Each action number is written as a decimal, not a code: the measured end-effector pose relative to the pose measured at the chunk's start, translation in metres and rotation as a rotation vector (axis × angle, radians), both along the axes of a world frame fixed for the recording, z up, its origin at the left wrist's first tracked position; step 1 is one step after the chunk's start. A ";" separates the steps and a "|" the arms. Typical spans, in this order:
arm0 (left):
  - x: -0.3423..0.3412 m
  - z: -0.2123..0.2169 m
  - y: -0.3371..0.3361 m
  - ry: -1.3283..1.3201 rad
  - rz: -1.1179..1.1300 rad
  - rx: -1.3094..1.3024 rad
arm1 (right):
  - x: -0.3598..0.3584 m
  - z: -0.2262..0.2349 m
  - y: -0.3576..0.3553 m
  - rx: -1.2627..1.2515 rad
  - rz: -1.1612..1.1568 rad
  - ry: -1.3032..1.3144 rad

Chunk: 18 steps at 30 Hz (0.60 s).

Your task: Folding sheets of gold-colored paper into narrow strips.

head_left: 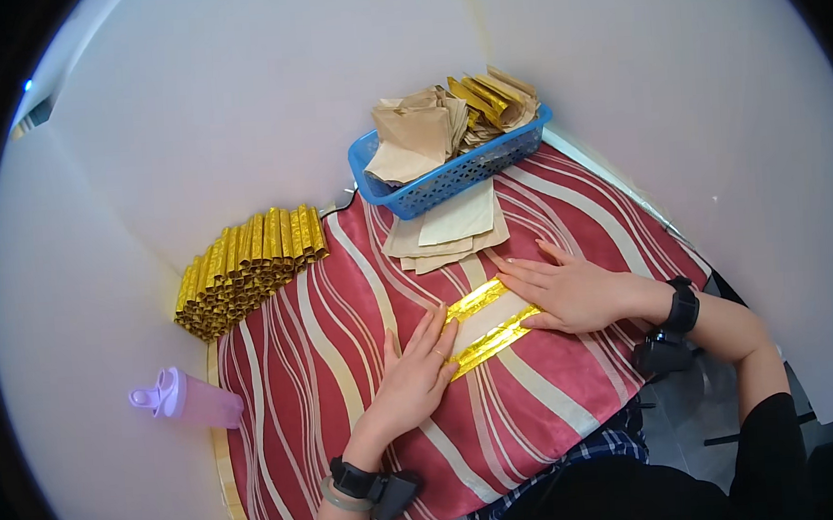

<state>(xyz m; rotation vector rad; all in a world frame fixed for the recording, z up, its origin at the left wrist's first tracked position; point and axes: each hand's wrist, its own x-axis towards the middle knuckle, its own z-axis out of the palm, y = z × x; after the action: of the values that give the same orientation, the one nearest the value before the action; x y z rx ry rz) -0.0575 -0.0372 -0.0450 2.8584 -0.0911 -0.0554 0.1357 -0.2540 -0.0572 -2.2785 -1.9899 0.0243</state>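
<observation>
A sheet of beige paper (490,322) with shiny gold strips along its far and near long edges lies flat on the striped cloth. On its left end rest the outstretched fingers of my left hand (411,379). My right hand (576,293) lies flat across the right end, fingers spread, with the thumb by the near gold strip. Neither hand grips anything. Just beyond the sheet is a loose stack of beige and cream papers (457,224), partly under the front of a blue basket (468,173).
The basket holds beige papers (411,136) and gold-and-beige pieces (488,101). Gold paper rolls (250,265) are piled at the table's left far edge. A pinkish-purple bottle (196,399) stands at the left. Pale walls enclose the table, covered by a red-and-white striped cloth (332,360).
</observation>
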 end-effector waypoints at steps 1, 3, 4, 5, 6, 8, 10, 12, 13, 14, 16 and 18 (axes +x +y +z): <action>0.001 0.001 -0.001 -0.017 0.019 0.001 | 0.005 0.001 0.001 0.016 0.023 0.015; 0.003 0.000 0.002 -0.043 0.018 0.015 | 0.012 0.004 0.000 0.016 0.056 0.034; 0.004 0.000 0.004 -0.076 0.021 0.026 | 0.016 0.007 0.000 0.014 0.094 0.046; 0.004 0.001 0.006 -0.073 0.021 0.027 | 0.021 0.009 0.001 0.015 0.094 0.049; 0.004 0.003 0.010 -0.187 0.038 0.094 | 0.026 0.012 0.002 0.045 0.142 0.090; 0.006 0.006 0.011 -0.296 0.060 0.162 | 0.026 0.015 0.003 0.075 0.193 0.134; 0.007 0.011 0.005 -0.490 0.139 0.172 | 0.017 0.017 0.002 0.123 0.139 -0.004; 0.007 0.015 -0.008 -0.615 0.127 0.248 | 0.001 0.025 0.000 0.092 0.069 -0.078; 0.005 0.013 -0.013 -0.602 0.037 0.165 | -0.008 0.028 -0.001 0.061 -0.005 -0.158; 0.005 0.013 -0.019 -0.589 -0.053 0.081 | -0.015 0.026 -0.002 0.059 -0.011 -0.156; 0.009 0.014 -0.037 -0.639 -0.143 0.065 | -0.028 0.023 -0.002 0.243 -0.028 -0.171; 0.009 0.009 -0.047 -0.521 -0.190 0.072 | -0.033 0.029 -0.004 0.199 -0.021 -0.137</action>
<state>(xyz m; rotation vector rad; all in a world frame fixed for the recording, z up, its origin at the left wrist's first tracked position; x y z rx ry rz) -0.0482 -0.0845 -0.0356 2.8494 -0.4709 0.6587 0.1025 -0.2584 -0.0283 -2.2270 -1.9323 -0.3256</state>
